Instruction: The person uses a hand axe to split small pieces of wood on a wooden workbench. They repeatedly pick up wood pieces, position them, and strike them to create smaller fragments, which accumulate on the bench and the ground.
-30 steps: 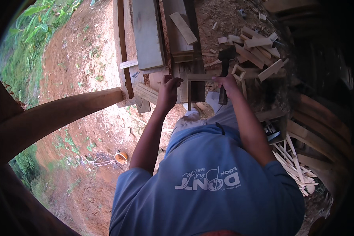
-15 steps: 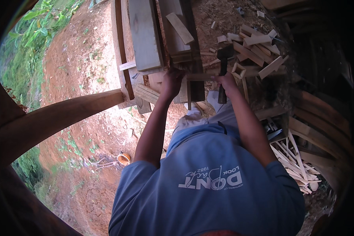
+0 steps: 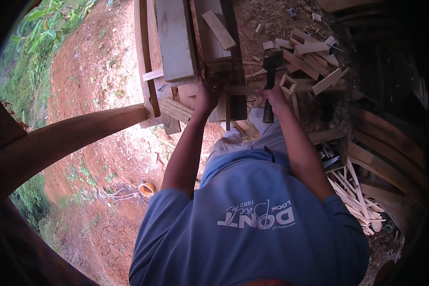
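My right hand [image 3: 275, 97] is closed round the handle of a hammer [image 3: 269, 107]. Its dark head points away from me, and the handle's end sticks out below my fist. A thin wooden strip [image 3: 243, 90] lies crosswise between my hands, its right end beside the hammer handle. At its left end my left hand [image 3: 209, 96] is closed, the fingertips in shadow. Close by that hand, a second narrow strip [image 3: 228, 112] points toward me, meeting the crosswise one near its left end. How the two are joined cannot be made out.
Thick planks [image 3: 175, 43] stretch away ahead, with a loose wood piece [image 3: 219, 29] on top. Offcuts [image 3: 314, 55] and a small wooden frame [image 3: 288, 84] lie ahead right. A curved beam [image 3: 81, 126] crosses at left. Thin slats [image 3: 352, 195] are heaped at right; an orange container [image 3: 147, 189] sits on the dirt.
Almost nothing differs. The view has shifted slightly, and both hands keep nearly the same place, with the hammer still in my right hand.
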{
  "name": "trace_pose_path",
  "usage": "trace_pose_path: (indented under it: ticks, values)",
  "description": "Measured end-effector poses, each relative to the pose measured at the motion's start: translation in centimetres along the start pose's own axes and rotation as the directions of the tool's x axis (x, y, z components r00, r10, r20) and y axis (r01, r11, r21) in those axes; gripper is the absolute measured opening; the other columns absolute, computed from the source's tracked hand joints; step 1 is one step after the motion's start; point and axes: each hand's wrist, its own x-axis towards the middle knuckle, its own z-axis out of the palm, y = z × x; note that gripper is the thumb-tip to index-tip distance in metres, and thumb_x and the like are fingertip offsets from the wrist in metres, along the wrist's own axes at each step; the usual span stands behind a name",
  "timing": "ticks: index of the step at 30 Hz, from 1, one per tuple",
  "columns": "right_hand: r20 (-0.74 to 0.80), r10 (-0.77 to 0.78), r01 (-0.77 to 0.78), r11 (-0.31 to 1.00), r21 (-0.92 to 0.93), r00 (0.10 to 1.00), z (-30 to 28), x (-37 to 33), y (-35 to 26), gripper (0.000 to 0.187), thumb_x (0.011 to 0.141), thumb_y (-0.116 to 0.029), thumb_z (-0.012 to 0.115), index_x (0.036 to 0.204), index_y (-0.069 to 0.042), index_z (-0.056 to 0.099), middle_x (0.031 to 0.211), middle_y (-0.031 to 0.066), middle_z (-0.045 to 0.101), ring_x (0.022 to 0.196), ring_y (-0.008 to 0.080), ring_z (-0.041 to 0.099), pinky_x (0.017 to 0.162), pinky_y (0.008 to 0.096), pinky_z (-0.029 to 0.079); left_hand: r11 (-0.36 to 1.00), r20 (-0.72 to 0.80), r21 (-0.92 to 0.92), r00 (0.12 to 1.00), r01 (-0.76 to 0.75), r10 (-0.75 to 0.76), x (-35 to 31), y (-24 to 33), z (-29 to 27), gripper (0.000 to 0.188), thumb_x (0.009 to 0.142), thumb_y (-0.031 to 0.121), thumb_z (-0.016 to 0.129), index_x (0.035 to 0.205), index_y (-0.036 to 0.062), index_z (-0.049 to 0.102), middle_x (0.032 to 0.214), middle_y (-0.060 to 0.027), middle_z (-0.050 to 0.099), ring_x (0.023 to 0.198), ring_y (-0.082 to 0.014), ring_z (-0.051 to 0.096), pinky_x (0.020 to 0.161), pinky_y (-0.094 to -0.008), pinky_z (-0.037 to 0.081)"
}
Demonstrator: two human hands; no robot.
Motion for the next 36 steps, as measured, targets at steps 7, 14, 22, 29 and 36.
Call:
trace_pose_path:
  ticks: [7, 14, 22, 29, 36]
  values:
    - [-0.006, 0.014, -0.014, 1.0, 0.009, 1.0, 0.1, 0.0, 0.1, 0.034, 0.076, -0.005, 0.088, 0.076, -0.009, 0.054, 0.066, 0.0006, 0.057, 0.052, 0.0115, 0.053, 0.049, 0.0287, 0.042, 0.995, 0.072, 0.04, 0.993, 0.094, -0.097, 0.0, 1.0, -0.2, 0.024, 0.094, 0.021, 0.073, 0.11, 0.0055, 0.078, 0.106, -0.0187, 0.076, 0.101, -0.033, 0.075, 0.086, -0.0407, 0.057]
    - [-0.022, 0.005, -0.005, 1.0, 0.005, 1.0, 0.4, -0.2, -0.1, 0.032, 0.076, -0.004, 0.088, 0.077, -0.007, 0.056, 0.067, 0.0011, 0.058, 0.053, 0.0115, 0.053, 0.05, 0.0282, 0.043, 0.994, 0.065, 0.033, 0.992, 0.103, -0.105, -0.3, 0.5, -0.2, 0.024, 0.095, 0.022, 0.072, 0.111, 0.0053, 0.078, 0.106, -0.019, 0.077, 0.1, -0.0322, 0.075, 0.086, -0.0398, 0.058]
    - [-0.04, 0.003, -0.002, 1.0, 0.016, 0.999, 0.3, 0.3, 0.5, 0.034, 0.077, -0.006, 0.088, 0.078, -0.009, 0.055, 0.067, -0.0004, 0.056, 0.052, 0.0107, 0.051, 0.049, 0.0276, 0.043, 0.993, 0.087, 0.074, 0.992, 0.089, -0.095, -0.3, 1.2, -0.3, 0.024, 0.095, 0.024, 0.072, 0.11, 0.0061, 0.079, 0.104, -0.0188, 0.077, 0.098, -0.0315, 0.076, 0.084, -0.0388, 0.058]
    - [-0.04, 0.008, -0.007, 1.0, 0.02, 0.999, 0.3, 0.1, 0.3, 0.034, 0.077, -0.005, 0.088, 0.079, -0.008, 0.054, 0.068, 0.0008, 0.058, 0.052, 0.0118, 0.053, 0.049, 0.0288, 0.043, 0.993, 0.071, 0.043, 0.991, 0.114, -0.117, -0.2, 0.7, -0.1, 0.026, 0.095, 0.025, 0.073, 0.111, 0.0068, 0.079, 0.104, -0.0188, 0.077, 0.098, -0.0309, 0.076, 0.084, -0.0384, 0.058]
    - [-0.042, 0.004, -0.002, 0.998, 0.056, 0.999, 0.2, 0.3, 0.5, 0.034, 0.076, -0.005, 0.088, 0.079, -0.008, 0.055, 0.068, 0.0008, 0.058, 0.053, 0.0117, 0.053, 0.05, 0.0289, 0.043, 0.979, 0.075, 0.084, 0.979, 0.184, -0.19, 0.0, 1.7, -0.2, 0.028, 0.095, 0.028, 0.073, 0.112, 0.0073, 0.079, 0.103, -0.0193, 0.077, 0.097, -0.0306, 0.076, 0.084, -0.0387, 0.058]
